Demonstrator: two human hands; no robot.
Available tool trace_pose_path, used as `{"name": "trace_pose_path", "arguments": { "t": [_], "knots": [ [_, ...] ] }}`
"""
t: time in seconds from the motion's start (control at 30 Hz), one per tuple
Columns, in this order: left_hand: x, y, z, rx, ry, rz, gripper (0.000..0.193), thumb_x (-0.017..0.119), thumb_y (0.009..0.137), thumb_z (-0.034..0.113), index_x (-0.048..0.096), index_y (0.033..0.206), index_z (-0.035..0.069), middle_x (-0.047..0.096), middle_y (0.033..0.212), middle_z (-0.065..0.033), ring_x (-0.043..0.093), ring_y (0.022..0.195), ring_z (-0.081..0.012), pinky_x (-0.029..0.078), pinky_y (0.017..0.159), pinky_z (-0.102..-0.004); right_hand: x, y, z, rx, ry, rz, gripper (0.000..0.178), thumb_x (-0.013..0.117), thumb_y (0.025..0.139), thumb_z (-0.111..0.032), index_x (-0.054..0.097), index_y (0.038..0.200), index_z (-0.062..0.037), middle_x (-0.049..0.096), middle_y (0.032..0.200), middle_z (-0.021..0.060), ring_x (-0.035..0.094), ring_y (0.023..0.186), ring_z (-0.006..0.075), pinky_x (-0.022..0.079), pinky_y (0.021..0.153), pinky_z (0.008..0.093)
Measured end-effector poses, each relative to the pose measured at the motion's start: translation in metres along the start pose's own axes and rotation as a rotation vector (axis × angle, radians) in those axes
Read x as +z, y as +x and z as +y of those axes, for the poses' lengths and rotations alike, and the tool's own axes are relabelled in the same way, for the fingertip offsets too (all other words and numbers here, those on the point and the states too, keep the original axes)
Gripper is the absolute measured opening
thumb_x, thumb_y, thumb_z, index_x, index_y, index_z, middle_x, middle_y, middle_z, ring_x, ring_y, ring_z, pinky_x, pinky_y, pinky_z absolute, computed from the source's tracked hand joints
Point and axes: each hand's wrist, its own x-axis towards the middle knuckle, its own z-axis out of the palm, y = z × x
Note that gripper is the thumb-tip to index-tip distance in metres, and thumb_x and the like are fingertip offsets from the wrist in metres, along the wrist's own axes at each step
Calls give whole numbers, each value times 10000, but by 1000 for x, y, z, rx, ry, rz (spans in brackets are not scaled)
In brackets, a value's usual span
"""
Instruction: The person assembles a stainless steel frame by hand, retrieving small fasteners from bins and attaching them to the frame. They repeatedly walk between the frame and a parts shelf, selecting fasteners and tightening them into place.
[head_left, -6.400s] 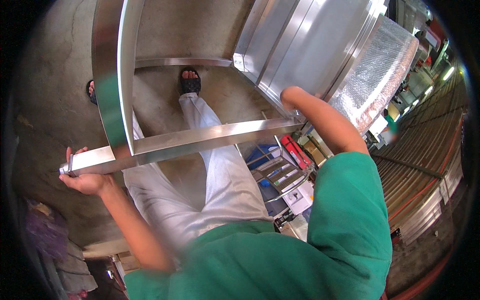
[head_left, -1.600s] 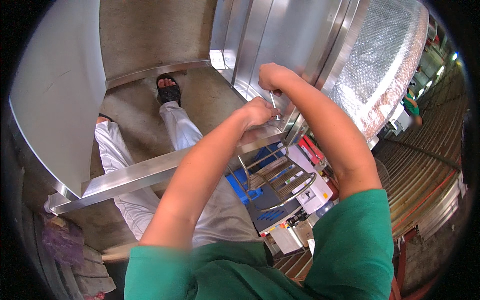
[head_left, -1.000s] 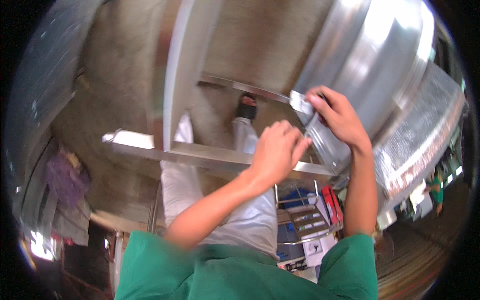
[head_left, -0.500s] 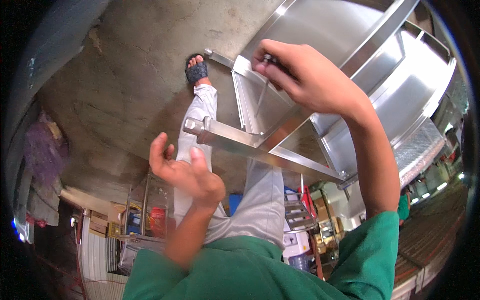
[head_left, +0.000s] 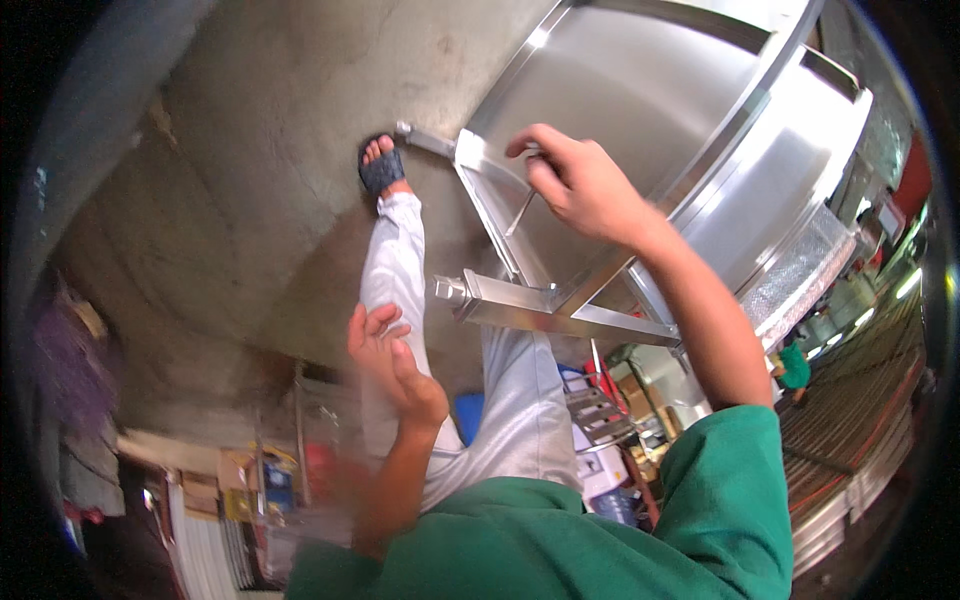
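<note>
Metal rod (head_left: 519, 214) is gripped in the right hand (head_left: 583, 188); the left hand (head_left: 402, 376) hangs open.

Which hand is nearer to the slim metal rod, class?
The right hand: its curled fingers are at the upper end of the rod. The left hand is lower and farther left, clear of it.

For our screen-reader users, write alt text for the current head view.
A person's right hand holds a thin metal rod by a shiny square-tube frame. The open, empty left hand is in front of pale trousers, over a concrete floor.
</note>
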Motion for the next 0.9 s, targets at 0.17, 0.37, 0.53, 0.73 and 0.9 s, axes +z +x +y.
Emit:
{"name": "trace_pose_path", "arguments": {
  "t": [0.17,0.37,0.53,0.73,0.9],
  "knots": [
    [-52,-17,48,119,277,-244,373,490,950,196,517,1245,-31,587,1090,-154,552,1009,-250,435,879,-361,-48,-113,-21,324,457,560,168,498,975,-134,588,1068,-27,618,830,19,517,575,113,444,544,278],
    [-81,-72,105,110,471,-570,223,599,905,118,633,1086,-8,642,968,-152,613,867,-255,488,790,-352,-19,-301,-16,735,898,788,147,527,994,-198,579,1029,-66,468,568,-20,417,429,72,343,391,238],
    [-68,-104,138,216,574,-621,242,585,921,155,634,1094,-7,666,994,-165,650,901,-266,508,809,-355,79,-420,-15,850,1002,850,138,523,1001,-197,572,1006,-68,483,575,-6,443,426,87,372,382,260],
    [-25,-149,166,366,708,-777,282,591,937,199,628,1126,-7,680,1044,-173,664,940,-269,527,799,-381,201,-499,-14,950,1201,1001,144,514,983,-158,589,964,-37,512,576,37,485,421,132,395,387,295],
    [12,-209,172,588,824,-962,278,601,940,205,631,1111,-11,682,1023,-176,669,919,-271,531,786,-376,304,-578,-11,1051,1383,1145,177,515,989,-203,581,1014,-40,522,593,37,501,440,135,398,406,296]
  ]
}}
